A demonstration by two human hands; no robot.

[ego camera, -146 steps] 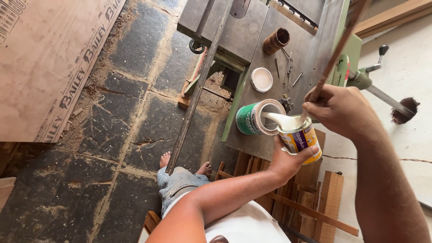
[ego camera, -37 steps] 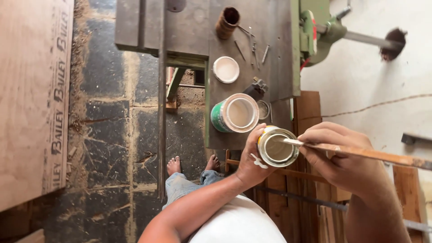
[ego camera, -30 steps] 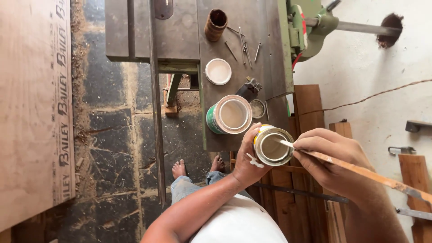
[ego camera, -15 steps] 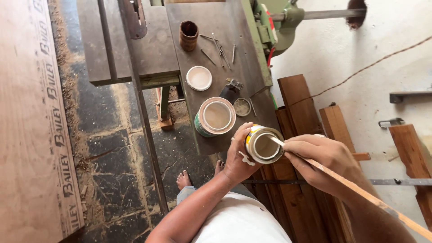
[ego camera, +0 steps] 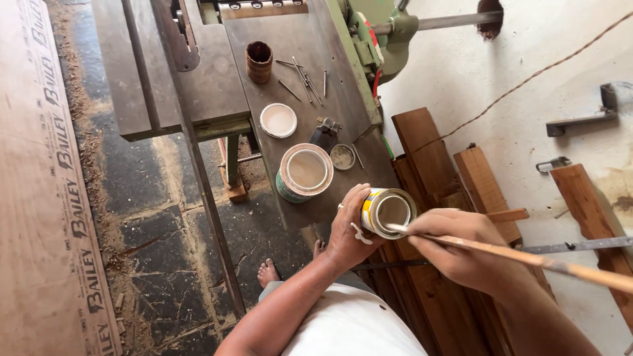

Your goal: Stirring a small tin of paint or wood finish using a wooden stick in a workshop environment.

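Head view: looking down past my chest at both my hands over the near end of the table (ego camera: 217,86).
Small tin: my left hand (ego camera: 346,231) holds the small yellow tin (ego camera: 388,212), open mouth tipped up toward me.
Left fingers: closed round the tin's side, thumb on the near wall, a pale smear on the skin.
Stick: my right hand (ego camera: 461,247) holds a long thin wooden stick (ego camera: 527,258); its long axis runs from far out on my right, across the fingers, leftward to the tin.
Key relation: the tin lies just left of my right fingers, and the stick's tip sits at the tin's rim; whether it dips into the contents I cannot tell from this angle.
Right fingers: curled shut on the stick, close to its working end.
Beyond my left fingers: a larger open can (ego camera: 303,173) of pale liquid stands on the table, with a loose round lid (ego camera: 278,120) farther off.
Farther still: a rusty cup (ego camera: 259,61) and scattered nails (ego camera: 303,72).
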